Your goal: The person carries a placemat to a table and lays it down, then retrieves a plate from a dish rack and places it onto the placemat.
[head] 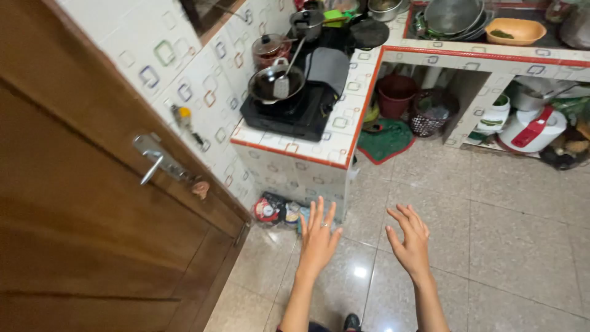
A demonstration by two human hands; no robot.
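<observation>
A brown wooden door with a metal lever handle [155, 161] fills the frame's left. At lower centre, the left hand [318, 238] and right hand [410, 241] hover over the glossy tiled floor [504, 246] — fingers spread, holding nothing — nearest the small colourful packets [279, 211] lying at the tiled counter's [307, 150] base.

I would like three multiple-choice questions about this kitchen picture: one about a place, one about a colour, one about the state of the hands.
1. Where does the dark round frying pan stand?
A. on the black stove
B. on the floor
C. in the orange bowl

2. What colour edges the white tiled counter?
A. blue
B. red
C. yellow

3. How are the left hand and right hand?
A. closed into fists
B. gripping the door handle
C. open and empty

Answers:
1 A, the pan sits on the black stove.
2 B, a red strip runs along the counter rim.
3 C, fingers are spread over the floor, holding nothing.
</observation>
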